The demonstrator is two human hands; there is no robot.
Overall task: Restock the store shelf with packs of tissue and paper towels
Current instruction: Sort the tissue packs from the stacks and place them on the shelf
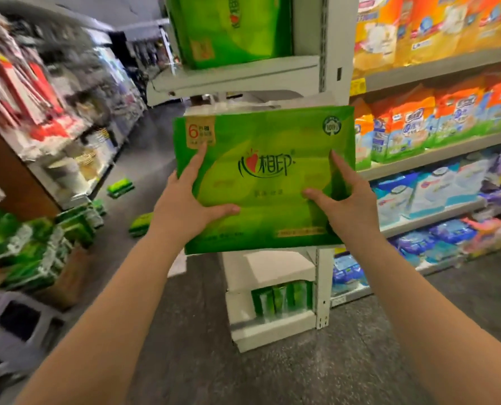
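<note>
hands [267, 206] hold green pack [261, 176] (aisle), grey floor [272, 375]

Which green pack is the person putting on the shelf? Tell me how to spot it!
Find the white end shelf in the middle of the aisle, with a green pack on its top level. Just below it, the left hand and right hand hold up a big flat pack. It alone faces you, with red-heart lettering and an orange "6" label.
</note>
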